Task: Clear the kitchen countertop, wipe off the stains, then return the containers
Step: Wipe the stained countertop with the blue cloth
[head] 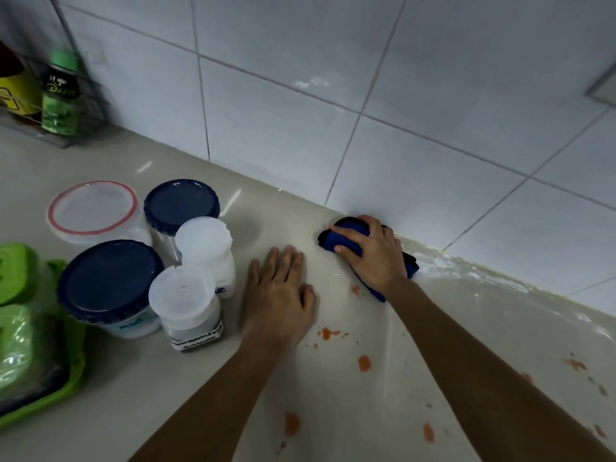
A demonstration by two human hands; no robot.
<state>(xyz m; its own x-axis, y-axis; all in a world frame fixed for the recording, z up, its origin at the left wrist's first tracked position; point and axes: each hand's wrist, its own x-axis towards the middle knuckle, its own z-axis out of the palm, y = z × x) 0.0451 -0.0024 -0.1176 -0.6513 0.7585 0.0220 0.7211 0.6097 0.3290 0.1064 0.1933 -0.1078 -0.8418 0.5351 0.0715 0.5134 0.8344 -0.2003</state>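
Two bare forearms enter from the bottom edge. Beige countertop point(206, 395) meets the white tiled wall point(300, 95). Five containers cluster left: two with navy lids point(110, 281) point(181, 205), two white-capped shakers point(185, 301) point(205, 241), one clear tub with a red-rimmed lid point(93, 208). One green tray point(71, 383) sits at the left edge. Left hand point(278, 295) lies flat on the counter, fingers together, holding nothing. Right hand point(373, 255) is clamped on one blue cloth point(350, 233) at the wall joint. About ten orange stains point(364, 363) dot the near counter.
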